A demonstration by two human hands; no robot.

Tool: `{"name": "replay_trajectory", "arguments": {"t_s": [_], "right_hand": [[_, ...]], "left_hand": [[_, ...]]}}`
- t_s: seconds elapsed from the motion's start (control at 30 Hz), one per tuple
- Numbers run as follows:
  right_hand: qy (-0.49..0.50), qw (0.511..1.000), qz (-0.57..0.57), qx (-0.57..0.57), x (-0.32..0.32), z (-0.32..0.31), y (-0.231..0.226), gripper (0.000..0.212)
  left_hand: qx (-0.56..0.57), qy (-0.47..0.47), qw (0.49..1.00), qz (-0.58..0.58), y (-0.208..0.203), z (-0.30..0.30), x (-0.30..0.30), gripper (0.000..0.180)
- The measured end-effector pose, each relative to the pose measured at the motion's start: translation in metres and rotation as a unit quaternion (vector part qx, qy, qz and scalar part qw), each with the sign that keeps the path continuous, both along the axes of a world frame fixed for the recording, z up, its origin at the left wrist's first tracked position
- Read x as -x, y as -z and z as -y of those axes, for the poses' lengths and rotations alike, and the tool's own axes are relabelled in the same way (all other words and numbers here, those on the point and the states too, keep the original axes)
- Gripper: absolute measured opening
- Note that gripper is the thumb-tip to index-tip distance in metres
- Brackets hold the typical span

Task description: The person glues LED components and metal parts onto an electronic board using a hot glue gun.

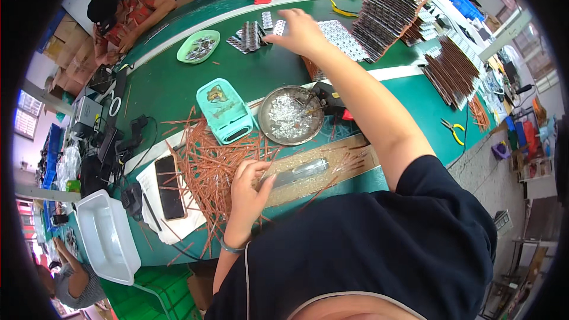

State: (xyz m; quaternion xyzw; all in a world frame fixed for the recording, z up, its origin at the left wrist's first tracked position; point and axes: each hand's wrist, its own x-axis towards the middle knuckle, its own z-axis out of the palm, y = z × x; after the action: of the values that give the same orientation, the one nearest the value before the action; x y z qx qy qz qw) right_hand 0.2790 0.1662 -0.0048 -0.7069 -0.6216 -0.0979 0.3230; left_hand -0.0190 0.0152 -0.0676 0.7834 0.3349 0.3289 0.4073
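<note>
My right hand (pixel 300 32) is stretched far across the green table, thumb and fingers apart, over small silver dotted panels (pixel 279 27). Left of it lies a stack of similar panels (pixel 252 37). My left hand (pixel 246 192) rests at the edge of a heap of thin reddish-brown strips (pixel 207 169), its fingers loosely bent and the thumb apart. Just right of that thumb, a shiny grey bar (pixel 305 169) lies on a brown board (pixel 290 192). A round metal pan (pixel 291 115) of silvery bits and a mint-green plastic holder (pixel 225 112) stand beyond the board.
Tall stacks of dotted panels (pixel 388 15) rise at the back right. Yellow-handled pliers (pixel 455 132) lie at the right, a light-green bowl (pixel 198 46) farther left. A phone (pixel 169 186) and white bin (pixel 106 237) are at the left. Other people sit around the table.
</note>
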Motion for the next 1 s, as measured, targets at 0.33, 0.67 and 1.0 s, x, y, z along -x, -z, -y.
{"name": "replay_trajectory", "arguments": {"t_s": [0.33,0.67,1.0], "right_hand": [[0.067,0.984,0.068,0.149,-0.069,0.096,0.009,0.057],[0.048,0.987,0.153,-0.007,-0.058,0.109,0.016,0.026],[0.039,0.979,0.176,-0.095,-0.076,0.111,0.007,0.007]], "left_hand": [[-0.007,0.007,1.000,-0.023,0.002,0.000,-0.005,0.020],[-0.059,0.014,0.998,-0.030,0.012,0.001,-0.005,0.018],[-0.126,-0.015,0.990,-0.066,0.007,0.005,-0.005,0.016]]}}
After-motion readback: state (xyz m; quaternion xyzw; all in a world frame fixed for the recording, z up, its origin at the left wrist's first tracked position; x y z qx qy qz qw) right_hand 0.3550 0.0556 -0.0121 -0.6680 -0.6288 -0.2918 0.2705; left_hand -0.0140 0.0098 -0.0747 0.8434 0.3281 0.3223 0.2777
